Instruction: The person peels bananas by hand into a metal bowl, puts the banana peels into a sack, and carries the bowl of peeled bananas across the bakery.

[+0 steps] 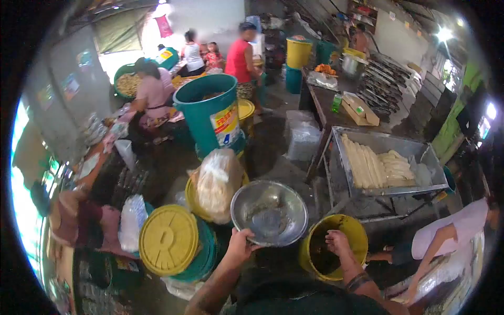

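Note:
My left hand [242, 244] grips the near rim of a shiny metal bowl [294, 203], thumb over the edge. A little wet-looking residue lies in the bowl, which is held out in front of me. My right hand [337, 241] is over the mouth of a yellow bucket [360, 236], its fingers curled together. Whether anything is in those fingers I cannot make out. Dark stuff shows inside the bucket. Left of the bowl, a knotted clear plastic bag [218, 184] of pale food rests on a yellow container.
A yellow-lidded green drum [169, 239] stands at my left, with a tall green bin [205, 115] beyond. A metal trough [388, 190] with rows of pale dough stands at right, by a dark table [325, 110]. A person in pink [446, 236] works close at right; several others work farther off.

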A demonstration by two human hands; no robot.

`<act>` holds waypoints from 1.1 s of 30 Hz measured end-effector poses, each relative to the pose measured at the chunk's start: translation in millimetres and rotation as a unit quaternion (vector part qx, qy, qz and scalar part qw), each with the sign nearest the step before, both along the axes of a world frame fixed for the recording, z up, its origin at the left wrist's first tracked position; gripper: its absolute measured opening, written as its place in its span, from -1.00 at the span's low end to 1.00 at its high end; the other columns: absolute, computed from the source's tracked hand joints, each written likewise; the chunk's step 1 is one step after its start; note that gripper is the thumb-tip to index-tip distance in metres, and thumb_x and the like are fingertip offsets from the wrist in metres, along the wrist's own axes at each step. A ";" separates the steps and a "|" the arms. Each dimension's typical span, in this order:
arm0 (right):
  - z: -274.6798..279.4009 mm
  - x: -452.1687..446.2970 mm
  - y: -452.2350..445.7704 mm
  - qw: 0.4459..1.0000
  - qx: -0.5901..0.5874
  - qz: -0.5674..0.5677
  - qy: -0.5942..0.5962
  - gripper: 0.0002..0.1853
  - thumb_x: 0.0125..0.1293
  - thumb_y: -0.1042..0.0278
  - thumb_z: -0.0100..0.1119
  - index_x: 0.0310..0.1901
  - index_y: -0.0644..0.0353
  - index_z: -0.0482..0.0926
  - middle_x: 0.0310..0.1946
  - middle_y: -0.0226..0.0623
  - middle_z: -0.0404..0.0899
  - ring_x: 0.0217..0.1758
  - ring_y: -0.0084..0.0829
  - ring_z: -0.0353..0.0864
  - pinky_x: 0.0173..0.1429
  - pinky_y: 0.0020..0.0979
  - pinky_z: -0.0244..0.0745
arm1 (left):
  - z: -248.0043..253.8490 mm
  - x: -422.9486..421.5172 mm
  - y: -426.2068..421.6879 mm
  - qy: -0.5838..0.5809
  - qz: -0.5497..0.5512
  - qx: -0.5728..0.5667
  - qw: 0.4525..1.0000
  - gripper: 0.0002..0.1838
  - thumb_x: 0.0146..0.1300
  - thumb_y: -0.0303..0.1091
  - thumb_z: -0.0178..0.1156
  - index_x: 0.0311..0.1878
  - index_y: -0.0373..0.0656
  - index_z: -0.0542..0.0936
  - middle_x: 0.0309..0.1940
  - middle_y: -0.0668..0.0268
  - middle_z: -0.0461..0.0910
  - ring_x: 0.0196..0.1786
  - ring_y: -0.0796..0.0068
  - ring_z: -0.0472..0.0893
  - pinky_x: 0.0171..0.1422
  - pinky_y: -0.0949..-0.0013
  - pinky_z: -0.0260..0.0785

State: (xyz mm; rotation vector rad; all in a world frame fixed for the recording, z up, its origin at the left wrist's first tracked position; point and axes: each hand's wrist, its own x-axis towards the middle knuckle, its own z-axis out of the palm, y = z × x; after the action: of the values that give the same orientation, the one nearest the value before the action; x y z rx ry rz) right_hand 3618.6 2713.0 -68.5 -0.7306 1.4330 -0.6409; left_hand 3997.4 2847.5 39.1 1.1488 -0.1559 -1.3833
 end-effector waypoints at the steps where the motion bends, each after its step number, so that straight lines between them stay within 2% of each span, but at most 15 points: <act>1: 1.6 -3.3 -12.1 1.000 -0.009 -0.024 -0.001 -0.67 0.36 0.21 0.18 0.09 0.12 0.52 -0.24 -0.32 0.64 -0.27 -0.40 0.63 -0.26 -0.34 0.54 | 10.1 1.4 -33.2 -0.024 -0.016 -0.040 0.999 -0.41 0.00 -0.56 0.08 0.18 -0.11 0.24 0.05 0.06 0.41 0.00 0.01 0.58 -0.09 -0.17 0.62; 6: 42.6 5.4 -77.3 0.993 -0.038 -0.110 0.000 -0.70 0.37 0.23 0.15 0.07 0.13 0.50 -0.26 -0.34 0.63 -0.31 -0.44 0.63 -0.28 -0.37 0.53 | 53.7 28.6 -209.0 -0.029 -0.042 0.009 0.999 -0.43 0.06 -0.45 0.10 0.21 -0.10 0.28 0.04 0.08 0.44 -0.11 0.11 0.59 -0.22 -0.05 0.56; 11: 15.6 40.3 -196.7 0.987 -0.100 -0.125 -0.016 -0.73 0.39 0.19 0.16 0.02 0.13 0.52 -0.29 -0.37 0.62 -0.30 -0.48 0.62 -0.24 -0.38 0.53 | 18.8 78.0 -383.0 0.022 -0.044 -0.008 0.999 -0.37 0.03 -0.53 0.06 0.26 -0.06 0.27 0.05 0.11 0.44 0.00 0.13 0.59 -0.18 0.07 0.62; 15: 36.7 106.0 -370.5 0.989 -0.109 -0.043 0.088 -0.76 0.40 0.23 0.13 -0.04 0.17 0.55 -0.30 -0.39 0.61 -0.29 -0.54 0.59 -0.21 -0.43 0.51 | 4.3 131.2 -494.7 0.062 -0.046 -0.022 0.997 -0.41 0.03 -0.54 0.06 0.23 -0.04 0.33 0.03 0.18 0.45 0.02 0.14 0.56 -0.18 -0.01 0.59; 16: 50.5 125.5 -415.0 0.989 -0.125 -0.029 0.070 -0.75 0.39 0.24 0.14 -0.03 0.20 0.56 -0.29 -0.38 0.61 -0.28 -0.54 0.59 -0.18 -0.45 0.51 | 23.9 132.1 -517.6 -0.001 0.006 0.007 1.000 -0.66 0.04 -0.41 0.11 -0.06 -0.21 0.48 -0.24 0.20 0.57 -0.31 0.24 0.61 -0.34 0.21 0.49; 18: 107.3 183.8 -540.8 0.972 -0.235 0.009 -0.006 -0.72 0.36 0.30 0.17 0.01 0.26 0.56 -0.23 -0.35 0.61 -0.22 -0.52 0.60 -0.06 -0.47 0.49 | 36.1 164.8 -560.3 0.012 -0.007 0.041 0.999 -0.52 0.03 -0.44 0.11 0.10 -0.09 0.41 -0.12 0.21 0.50 -0.14 0.18 0.57 -0.22 0.06 0.54; 19: 95.4 199.9 -602.9 0.951 -0.305 0.036 0.043 -0.71 0.36 0.33 0.17 0.03 0.27 0.56 -0.20 -0.34 0.60 -0.19 -0.51 0.59 -0.02 -0.46 0.47 | 42.0 181.0 -580.2 0.022 -0.004 0.047 0.999 -0.44 0.02 -0.45 0.11 0.18 -0.04 0.37 -0.06 0.21 0.46 -0.06 0.15 0.55 -0.15 -0.02 0.57; 20: 82.3 212.3 -653.7 0.920 -0.377 0.061 0.089 -0.70 0.35 0.35 0.17 0.05 0.29 0.55 -0.17 -0.33 0.60 -0.15 -0.50 0.58 0.03 -0.45 0.45 | 44.4 187.6 -596.7 0.019 0.034 0.067 0.997 -0.52 0.03 -0.41 0.13 0.10 -0.10 0.42 -0.11 0.20 0.48 -0.09 0.16 0.55 -0.16 0.05 0.57; 23: 138.7 288.9 -771.3 0.916 -0.401 -0.020 -0.002 -0.68 0.35 0.37 0.14 0.09 0.28 0.52 -0.13 -0.34 0.57 -0.08 -0.49 0.53 0.14 -0.42 0.39 | 72.6 201.5 -684.6 0.113 0.088 0.059 0.988 -0.66 0.05 -0.39 0.13 -0.04 -0.14 0.47 -0.17 0.22 0.49 -0.13 0.22 0.55 -0.23 0.14 0.53; 24: 157.5 310.9 -796.4 0.912 -0.409 -0.047 0.002 -0.67 0.35 0.35 0.15 0.10 0.27 0.50 -0.14 -0.35 0.56 -0.07 -0.50 0.52 0.15 -0.42 0.38 | 49.5 220.3 -713.5 0.082 0.074 0.048 0.993 -0.76 0.08 -0.35 0.13 -0.15 -0.12 0.49 -0.20 0.26 0.50 -0.16 0.28 0.56 -0.27 0.20 0.48; 27: 179.4 368.8 -882.9 0.914 -0.393 -0.101 0.012 -0.65 0.33 0.30 0.17 0.09 0.26 0.49 -0.21 -0.39 0.52 -0.11 -0.51 0.49 0.12 -0.44 0.38 | 41.4 256.1 -821.6 -0.014 0.040 -0.035 0.998 -0.77 0.11 -0.32 0.13 -0.14 -0.07 0.46 -0.20 0.31 0.50 -0.17 0.31 0.56 -0.30 0.20 0.45; 28: 162.1 378.7 -915.2 0.917 -0.384 -0.097 -0.056 -0.66 0.33 0.27 0.18 0.06 0.25 0.51 -0.22 -0.39 0.53 -0.11 -0.53 0.49 0.11 -0.44 0.38 | 56.1 261.4 -855.8 -0.046 0.041 -0.001 0.998 -0.75 0.14 -0.30 0.12 -0.10 -0.06 0.45 -0.20 0.33 0.50 -0.17 0.28 0.55 -0.19 0.16 0.47; 29: 137.8 385.3 -944.6 0.913 -0.376 -0.098 -0.122 -0.67 0.32 0.25 0.18 0.04 0.25 0.52 -0.24 -0.39 0.53 -0.10 -0.54 0.49 0.10 -0.44 0.39 | 31.5 279.4 -893.9 -0.025 0.054 -0.070 0.996 -0.66 0.15 -0.28 0.12 0.01 -0.09 0.44 -0.17 0.31 0.51 -0.14 0.22 0.56 -0.07 0.07 0.48; 31: 109.4 384.8 -982.5 0.942 -0.319 -0.025 -0.099 -0.72 0.33 0.27 0.19 -0.03 0.26 0.55 -0.25 -0.37 0.57 -0.15 -0.55 0.52 0.00 -0.44 0.44 | 58.2 296.3 -954.6 -0.047 -0.017 -0.073 0.996 -0.43 0.04 -0.32 0.15 0.20 -0.20 0.43 -0.05 0.19 0.54 0.00 0.11 0.57 0.10 -0.04 0.46; 33: 70.4 383.6 -1012.5 0.962 -0.269 -0.011 -0.048 -0.76 0.32 0.29 0.22 -0.12 0.29 0.59 -0.32 -0.31 0.63 -0.25 -0.53 0.58 -0.10 -0.43 0.50 | 69.6 317.4 -1019.3 -0.035 -0.059 -0.071 0.995 -0.41 -0.01 -0.33 0.13 0.19 -0.22 0.45 0.07 0.13 0.55 0.09 0.07 0.58 0.13 -0.04 0.49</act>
State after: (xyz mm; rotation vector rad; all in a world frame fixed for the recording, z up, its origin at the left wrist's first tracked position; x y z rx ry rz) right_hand 4002.2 1700.6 1.9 -1.0887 1.1836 -1.0894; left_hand 4314.8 1828.1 108.6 1.0835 -0.3735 -1.4123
